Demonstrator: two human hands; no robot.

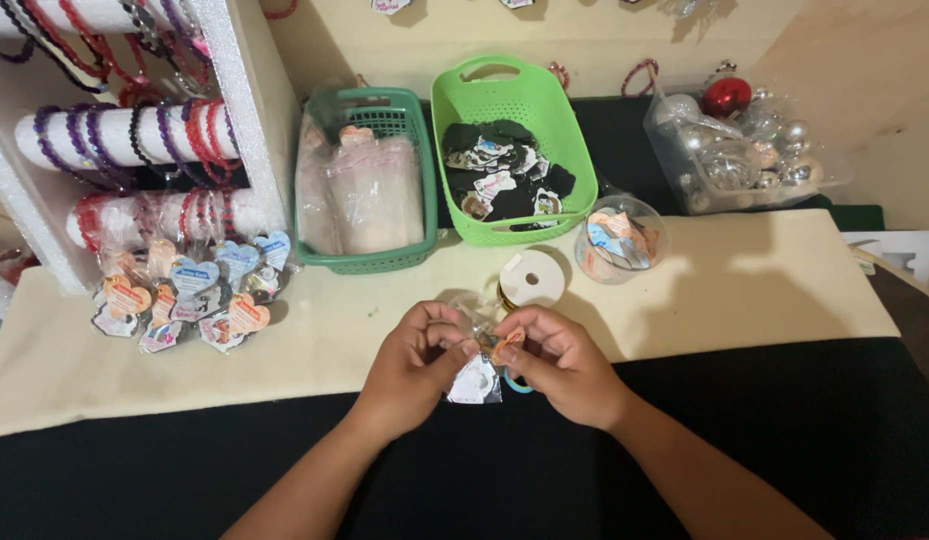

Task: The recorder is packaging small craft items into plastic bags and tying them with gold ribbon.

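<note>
My left hand [415, 360] and my right hand [560, 362] meet over the table's front edge, both pinching a small clear plastic bag [477, 380]. The bag holds a heart-shaped card, and a blue bracelet loop [515, 384] hangs below my right fingers. An orange tag [507, 343] shows between my fingertips. Just behind the hands lies a white spool of gold wire [531, 279].
A dark green basket [420, 180] holds clear bags; a bright green basket [575, 150] holds black carded items. A round clear tub [653, 250] of tags sits right of the spool. A white bracelet rack [247, 110] stands left, heart tags [190, 290] below it. A clear box [675, 150] of ornaments sits far right.
</note>
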